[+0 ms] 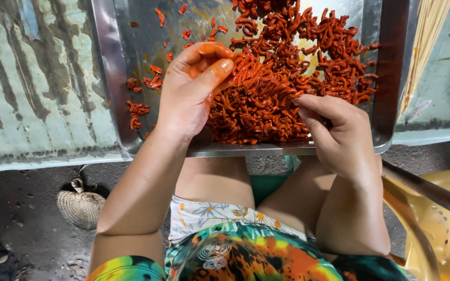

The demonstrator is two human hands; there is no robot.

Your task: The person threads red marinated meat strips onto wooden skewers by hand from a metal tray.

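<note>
Your steel tray [111, 93] juts over the table [32, 104] edge — lean on it and it tips. The red-coated strips [282, 67] heap just beyond both grips. Left hand [191, 93] pinches a clump; right hand [334, 132] closes on strands — slick coating could slip. Tray's far end is cut off.

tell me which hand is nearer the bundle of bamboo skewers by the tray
Right. The right hand works the red strips at the tray's near right corner, closer to the bamboo skewers; the left hand is left of the pile.
</note>
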